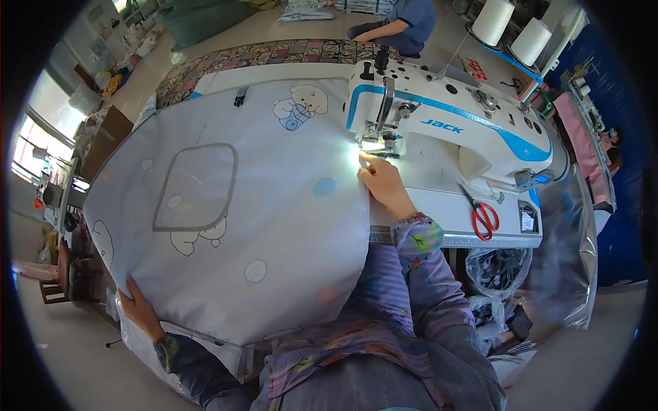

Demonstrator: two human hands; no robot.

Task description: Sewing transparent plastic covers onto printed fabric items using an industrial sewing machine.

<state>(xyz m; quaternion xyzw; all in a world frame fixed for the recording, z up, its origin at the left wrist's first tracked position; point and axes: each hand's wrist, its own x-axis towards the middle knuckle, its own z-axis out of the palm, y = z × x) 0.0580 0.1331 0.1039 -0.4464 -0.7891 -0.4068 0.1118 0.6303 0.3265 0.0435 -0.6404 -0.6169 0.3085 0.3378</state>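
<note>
A large pale grey fabric sheet printed with cartoon puppies covers most of the table, with a clear window panel edged in grey band. Its right edge runs up to the needle area of a white and blue sewing machine, lit by a bright lamp. My right hand is closed at that edge, just in front of the presser foot, index finger forward; its fingertips are partly lost in the glare. At the lower left, my left hand grips the sheet's border, some fingers hidden.
Red-handled scissors lie on the machine bed, right of my right hand. White thread cones stand behind the machine. Plastic bags of dark scraps hang below the table's right side. A person in blue sits beyond the table.
</note>
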